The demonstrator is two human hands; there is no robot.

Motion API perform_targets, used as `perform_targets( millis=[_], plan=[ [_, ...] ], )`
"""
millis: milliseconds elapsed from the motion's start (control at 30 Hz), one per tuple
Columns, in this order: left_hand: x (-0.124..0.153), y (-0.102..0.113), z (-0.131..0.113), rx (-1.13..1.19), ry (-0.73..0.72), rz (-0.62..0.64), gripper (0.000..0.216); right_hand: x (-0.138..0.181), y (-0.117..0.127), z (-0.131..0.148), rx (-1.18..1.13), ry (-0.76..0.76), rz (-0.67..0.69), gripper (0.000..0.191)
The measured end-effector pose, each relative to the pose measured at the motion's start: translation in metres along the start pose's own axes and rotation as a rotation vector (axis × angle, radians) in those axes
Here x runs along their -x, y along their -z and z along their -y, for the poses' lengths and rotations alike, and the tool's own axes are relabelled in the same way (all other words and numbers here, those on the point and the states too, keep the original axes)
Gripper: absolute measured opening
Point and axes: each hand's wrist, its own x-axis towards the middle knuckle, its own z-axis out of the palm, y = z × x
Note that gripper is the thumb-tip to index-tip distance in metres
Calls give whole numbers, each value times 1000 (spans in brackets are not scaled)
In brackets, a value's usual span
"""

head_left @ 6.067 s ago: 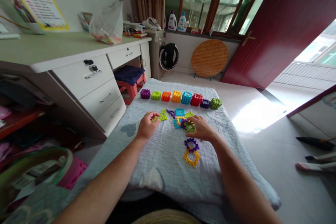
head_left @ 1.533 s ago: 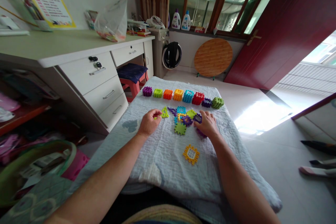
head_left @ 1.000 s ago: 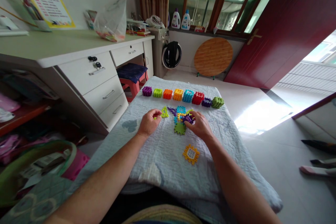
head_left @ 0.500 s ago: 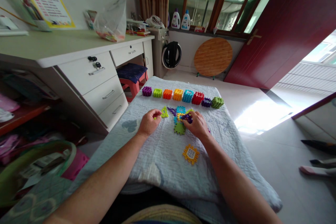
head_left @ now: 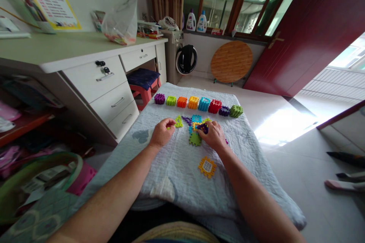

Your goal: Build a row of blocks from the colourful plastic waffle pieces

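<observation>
My left hand (head_left: 163,133) is closed, thumb and index fingertips together at the edge of a yellow-green triangular building piece (head_left: 178,122). Whether that piece is pinched between them, I cannot make out. The fingers of my right hand (head_left: 213,133) grip a dark purple interlocking piece (head_left: 203,127) above a loose group of flat pieces. Among these are a blue square (head_left: 196,118), a yellow square (head_left: 195,125), a green square (head_left: 195,139) and a purple triangle (head_left: 187,120). My right hand partly covers the group. Nearer my body lies an orange-yellow notched square (head_left: 207,167).
Across the cloth-covered table (head_left: 182,178) runs a row of stacked pieces sorted by colour, including an orange stack (head_left: 181,102) and a red stack (head_left: 215,106). A white desk (head_left: 94,79) stands at the left, with a red stool (head_left: 145,93) beside it.
The dark purple piece has turned slightly in my right fingers. My left hand and the pieces on the table stay where they were.
</observation>
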Motion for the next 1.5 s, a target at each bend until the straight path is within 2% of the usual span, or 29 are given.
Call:
perform_targets(
  millis=[200, 400, 633, 967, 1300, 1500],
  plan=[
    [0, 1, -2, -6, -4, 1, 17, -1, -4, -2, -35, 39, -6, 40],
    [0, 0, -1, -8, -11, -1, 16, 0, -4, -2, -9, 14, -18, 47],
    [0, 0, -2, -8, -2, 3, 17, -2, -6, -3, -50, 82, 11, 43],
    [0, 1, -3, -11, -2, 2, 16, -2, -7, -6, -107, 90, -7, 47],
    [0, 0, -2, -16, -16, 3, 16, -3, -11, -1, -54, 72, -9, 45],
    [0, 0, -1, -9, -14, 10, 16, -6, -7, -7, -64, 77, -3, 46]
  ],
)
